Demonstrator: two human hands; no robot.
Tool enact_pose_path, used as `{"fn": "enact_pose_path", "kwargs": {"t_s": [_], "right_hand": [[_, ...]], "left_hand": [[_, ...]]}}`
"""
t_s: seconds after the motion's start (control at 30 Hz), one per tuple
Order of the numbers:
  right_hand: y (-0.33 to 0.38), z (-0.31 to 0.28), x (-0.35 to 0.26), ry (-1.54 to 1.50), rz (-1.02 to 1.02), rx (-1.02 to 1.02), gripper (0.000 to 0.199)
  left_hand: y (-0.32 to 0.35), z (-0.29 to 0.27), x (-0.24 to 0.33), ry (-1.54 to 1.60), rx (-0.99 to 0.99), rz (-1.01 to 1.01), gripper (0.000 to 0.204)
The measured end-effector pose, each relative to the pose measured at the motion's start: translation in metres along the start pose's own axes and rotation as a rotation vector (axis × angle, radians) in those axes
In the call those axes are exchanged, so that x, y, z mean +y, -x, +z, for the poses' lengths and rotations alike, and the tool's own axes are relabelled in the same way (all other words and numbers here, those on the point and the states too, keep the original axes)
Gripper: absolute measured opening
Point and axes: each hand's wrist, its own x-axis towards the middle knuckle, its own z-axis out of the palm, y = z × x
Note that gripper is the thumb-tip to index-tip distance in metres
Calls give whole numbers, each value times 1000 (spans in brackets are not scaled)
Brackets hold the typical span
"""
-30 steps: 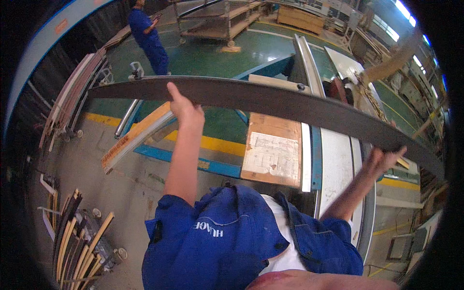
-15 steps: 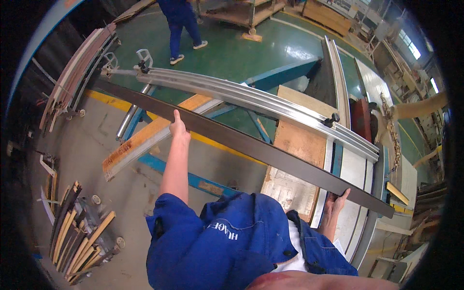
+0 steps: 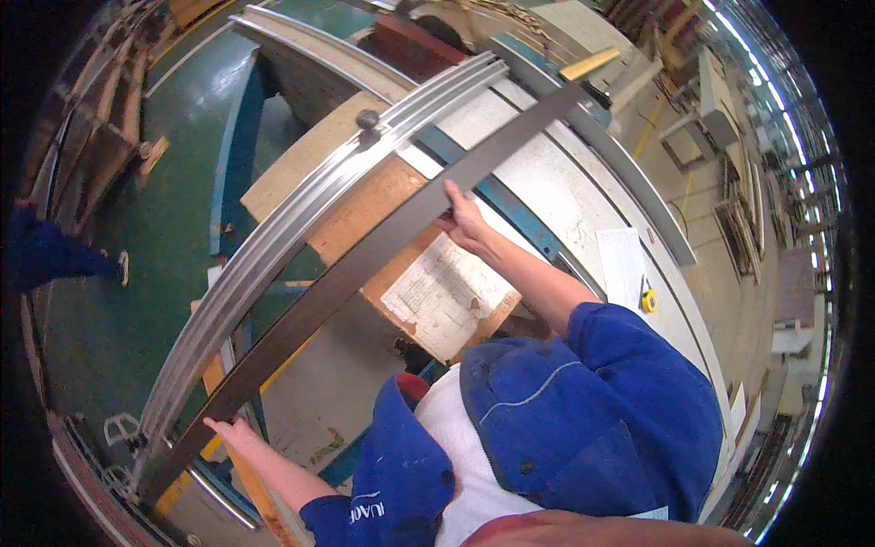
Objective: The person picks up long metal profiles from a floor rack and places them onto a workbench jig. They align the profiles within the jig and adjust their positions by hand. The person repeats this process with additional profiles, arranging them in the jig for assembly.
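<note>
A long, narrow dark grey-brown board (image 3: 365, 260) stretches from the lower left to the upper right, held in both my hands. My left hand (image 3: 235, 434) grips it near its lower-left end, thumb on top. Farther along, toward the upper right, my right hand (image 3: 467, 221) is closed on its near edge, thumb on the upper face and the other fingers mostly hidden beneath. A silver grooved metal rail (image 3: 264, 237) with a black knob (image 3: 367, 119) runs along the board's far side. Under the board's right part is a white machine table (image 3: 574, 196) with a blue strip.
A wooden panel with a worn pale label (image 3: 447, 296) lies in front of me. A paper sheet (image 3: 621, 260) and a yellow tape measure (image 3: 649, 301) rest on the white table. A light wood strip (image 3: 589, 64) sits beyond the board's right end. Another person (image 3: 55, 251) stands far left.
My view has swung right, so the board now slants up to the right. More board extends beyond my right hand, and my left hand is nearer the left end. Both hands still hold it.
</note>
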Motion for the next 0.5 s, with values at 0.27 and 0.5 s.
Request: {"fn": "enact_pose_path", "kwargs": {"t_s": [0.27,0.5], "right_hand": [[-52,13,22,-38,194,-290,45],[-128,-4,27,-13,279,-70,55]], "left_hand": [[81,75,-68,-235,-550,-55,58],[147,129,-153,228,-317,-240,49]]}}
